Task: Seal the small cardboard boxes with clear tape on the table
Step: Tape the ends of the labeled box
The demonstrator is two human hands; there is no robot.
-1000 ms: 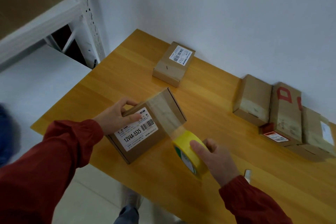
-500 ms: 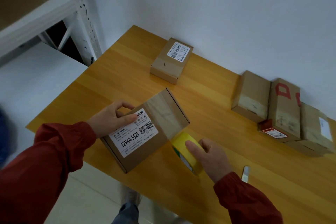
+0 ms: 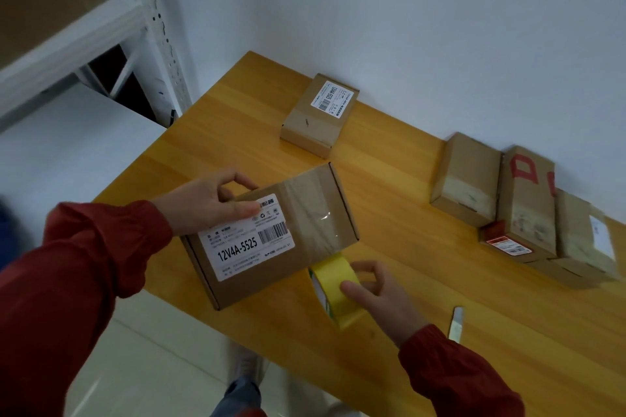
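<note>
The box (image 3: 271, 247) is closed, so what it holds cannot be seen. It sits tilted at the near edge of the table (image 3: 237, 132), with one corner out past that edge. The left hand (image 3: 210, 200) grips its far left end, thumb flat on the white label (image 3: 247, 240) and fingers curled over the far edge. A band of clear tape (image 3: 315, 210) runs across the top beside the label and down to the yellow roll (image 3: 333, 284), which sits just against the box's near side. The right hand (image 3: 382, 294) pinches the roll — thumb on its outer face, fingers curled round the far rim. A far box (image 3: 320, 115), also closed, lies flat further up the table. A row of closed boxes (image 3: 526, 200) lies side by side by the wall on the right. A small blade (image 3: 455, 323) lies on the table beside the right wrist.
</note>
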